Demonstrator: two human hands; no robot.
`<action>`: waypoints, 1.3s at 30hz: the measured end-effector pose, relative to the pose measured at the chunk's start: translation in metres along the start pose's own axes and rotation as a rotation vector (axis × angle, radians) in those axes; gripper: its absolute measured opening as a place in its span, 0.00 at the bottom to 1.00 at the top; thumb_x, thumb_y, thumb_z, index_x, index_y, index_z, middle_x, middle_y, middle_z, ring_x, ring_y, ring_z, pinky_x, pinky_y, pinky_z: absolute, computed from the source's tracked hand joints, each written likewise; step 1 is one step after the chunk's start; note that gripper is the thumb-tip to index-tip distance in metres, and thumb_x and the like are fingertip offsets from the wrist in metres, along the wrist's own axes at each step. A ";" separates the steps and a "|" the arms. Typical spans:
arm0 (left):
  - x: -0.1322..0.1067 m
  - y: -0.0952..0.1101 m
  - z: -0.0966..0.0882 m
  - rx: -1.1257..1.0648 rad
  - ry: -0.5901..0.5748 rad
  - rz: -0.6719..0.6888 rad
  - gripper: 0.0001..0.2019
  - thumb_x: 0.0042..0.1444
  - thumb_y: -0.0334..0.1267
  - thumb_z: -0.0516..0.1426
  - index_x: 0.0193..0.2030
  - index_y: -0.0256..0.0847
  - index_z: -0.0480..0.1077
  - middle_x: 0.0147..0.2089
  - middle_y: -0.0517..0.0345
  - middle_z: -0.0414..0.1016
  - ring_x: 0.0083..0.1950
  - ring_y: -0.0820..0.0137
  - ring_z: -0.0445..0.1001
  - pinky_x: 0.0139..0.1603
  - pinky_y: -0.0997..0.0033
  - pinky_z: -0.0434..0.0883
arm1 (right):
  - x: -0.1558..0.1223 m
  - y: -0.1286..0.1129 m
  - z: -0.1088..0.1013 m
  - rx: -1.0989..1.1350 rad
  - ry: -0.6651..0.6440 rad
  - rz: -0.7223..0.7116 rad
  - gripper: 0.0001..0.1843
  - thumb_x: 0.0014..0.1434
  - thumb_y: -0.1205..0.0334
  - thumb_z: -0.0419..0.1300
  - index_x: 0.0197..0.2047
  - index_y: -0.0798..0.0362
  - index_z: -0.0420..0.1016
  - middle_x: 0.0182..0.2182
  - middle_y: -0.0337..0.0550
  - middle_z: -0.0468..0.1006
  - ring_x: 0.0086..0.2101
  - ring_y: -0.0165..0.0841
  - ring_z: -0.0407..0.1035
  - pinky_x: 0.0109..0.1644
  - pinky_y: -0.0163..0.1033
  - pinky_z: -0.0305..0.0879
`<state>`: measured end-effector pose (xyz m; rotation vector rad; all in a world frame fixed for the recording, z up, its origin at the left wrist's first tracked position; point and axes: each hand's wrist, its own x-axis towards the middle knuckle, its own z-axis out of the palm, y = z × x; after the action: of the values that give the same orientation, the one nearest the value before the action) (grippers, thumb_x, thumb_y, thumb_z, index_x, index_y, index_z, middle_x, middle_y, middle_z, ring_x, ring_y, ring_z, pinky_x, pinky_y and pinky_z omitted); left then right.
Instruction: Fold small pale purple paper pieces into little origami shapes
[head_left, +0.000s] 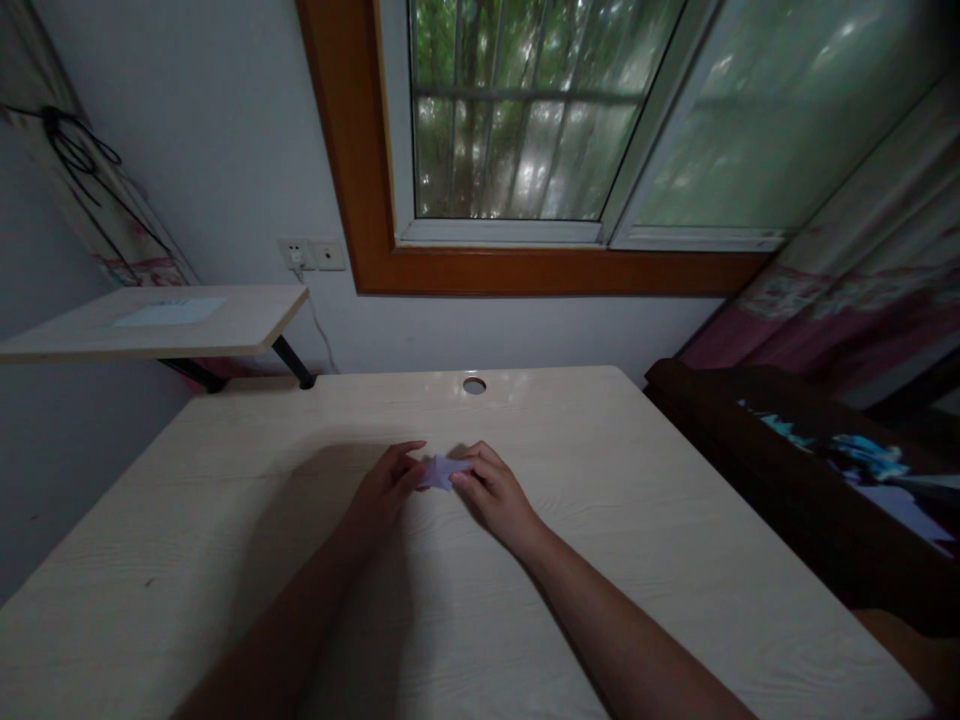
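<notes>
- Folded lilac paper (442, 472), small and pointed, sits between both hands over the pale wood-grain desk (600, 560), just this side of the round cable hole (475, 386)
- Delicate work here: a light, even pinch at both ends should spare the points, with any crease best pressed slowly
- Left hand (386, 488) grips the left end, forefinger lifted clear
- Right hand (491, 490) pinches the right end, thumb nearest, fingers curled narrow

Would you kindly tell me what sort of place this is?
Probably a room in a home: a pale desk with a raised shelf stands below a window, and a patterned curtain hangs beside it.
</notes>
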<state>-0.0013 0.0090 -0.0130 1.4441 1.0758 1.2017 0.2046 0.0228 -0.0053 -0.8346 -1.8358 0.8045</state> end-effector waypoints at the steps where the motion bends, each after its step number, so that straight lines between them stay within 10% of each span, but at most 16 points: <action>1: 0.001 0.000 -0.001 -0.038 0.004 -0.004 0.22 0.57 0.48 0.60 0.55 0.39 0.66 0.32 0.59 0.73 0.34 0.71 0.74 0.38 0.70 0.73 | 0.000 0.001 0.001 -0.004 0.001 0.003 0.10 0.64 0.57 0.57 0.34 0.51 0.75 0.34 0.43 0.70 0.38 0.34 0.68 0.43 0.39 0.66; 25: 0.003 -0.001 0.000 0.027 0.184 -0.112 0.15 0.48 0.40 0.64 0.44 0.40 0.75 0.33 0.62 0.70 0.31 0.73 0.71 0.35 0.72 0.71 | -0.004 0.013 0.009 0.300 0.076 0.272 0.14 0.56 0.56 0.65 0.44 0.50 0.73 0.35 0.40 0.76 0.35 0.32 0.70 0.41 0.37 0.65; 39: 0.001 0.003 0.003 -0.099 0.152 -0.038 0.22 0.56 0.40 0.59 0.56 0.40 0.63 0.33 0.60 0.74 0.33 0.70 0.76 0.36 0.68 0.74 | -0.004 0.018 0.006 0.398 0.202 0.274 0.09 0.61 0.57 0.59 0.44 0.50 0.69 0.33 0.38 0.70 0.35 0.31 0.66 0.39 0.35 0.61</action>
<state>0.0016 0.0087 -0.0105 1.2684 1.1247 1.3353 0.2039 0.0288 -0.0237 -0.8782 -1.3392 1.1679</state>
